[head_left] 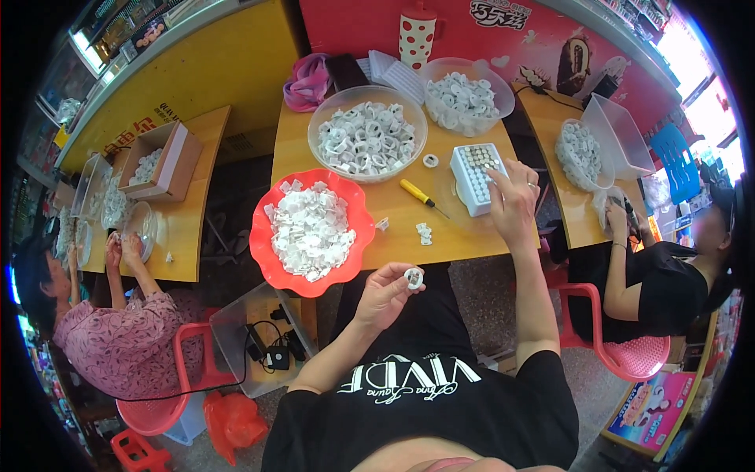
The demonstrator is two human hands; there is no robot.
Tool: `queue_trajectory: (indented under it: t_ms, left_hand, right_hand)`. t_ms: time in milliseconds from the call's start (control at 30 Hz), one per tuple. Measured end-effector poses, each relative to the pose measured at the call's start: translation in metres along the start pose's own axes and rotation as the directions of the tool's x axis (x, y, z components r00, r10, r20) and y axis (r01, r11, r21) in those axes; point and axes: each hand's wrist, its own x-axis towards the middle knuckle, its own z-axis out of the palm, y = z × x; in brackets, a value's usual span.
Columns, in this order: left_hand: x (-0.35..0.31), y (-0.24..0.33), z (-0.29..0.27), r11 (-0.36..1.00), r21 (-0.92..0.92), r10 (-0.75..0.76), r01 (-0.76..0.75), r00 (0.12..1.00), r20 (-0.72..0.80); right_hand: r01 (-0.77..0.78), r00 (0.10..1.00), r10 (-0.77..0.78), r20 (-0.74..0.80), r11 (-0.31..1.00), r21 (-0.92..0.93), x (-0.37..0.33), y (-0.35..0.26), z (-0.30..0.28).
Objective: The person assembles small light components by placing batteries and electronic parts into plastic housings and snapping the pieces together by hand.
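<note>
My left hand point(382, 297) is closed, pinching a small round white plastic part point(414, 278) with a metallic piece in its middle, just off the table's near edge. My right hand point(515, 200) is over a white tray point(471, 208) filled with rows of small round silvery and white pieces. Its fingertips are bent together at the tray, and whatever is between them is hidden. A yellow-handled screwdriver point(417, 191) lies left of the tray. Close to it are a loose round white part point(430, 160) and a few small white pieces point(424, 233) on the wood.
A red scalloped bowl point(259, 256) of flat white pieces and two clear bowls point(318, 157) point(507, 110) of white parts crowd the table point(377, 253). Behind stands a dotted cup point(416, 39). People work at side tables point(187, 244) point(578, 224). A clear bin point(236, 346) sits below.
</note>
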Motion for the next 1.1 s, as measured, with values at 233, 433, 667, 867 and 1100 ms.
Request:
queue_trajectory:
  t_ms: [233,433,667,867,1100]
  left_hand:
    - [0.0,0.001,-0.008,1.0,0.002,-0.016,0.016,0.999,-0.034]
    - [0.003,0.001,-0.01,1.0,0.0,-0.03,0.03,0.999,-0.044]
    - [0.002,0.002,-0.004,0.998,-0.033,-0.046,0.045,0.998,-0.038]
    - [0.001,0.005,-0.002,0.999,-0.033,-0.033,0.032,0.999,-0.034]
    - [0.002,-0.002,0.0,0.996,-0.068,-0.051,0.051,0.999,-0.002]
  right_hand:
    - [0.037,0.996,-0.021,0.085,0.98,-0.196,-0.004,0.029,0.025]
    - [-0.037,0.999,0.038,0.016,0.997,-0.067,-0.01,0.019,0.02]
    - [-0.078,0.992,0.085,0.096,0.994,-0.075,-0.005,0.026,0.029]
    - [-0.15,0.984,0.098,0.147,0.902,0.405,-0.023,-0.019,0.002]
    - [-0.045,0.986,-0.079,0.145,0.716,0.697,-0.085,-0.097,-0.002]
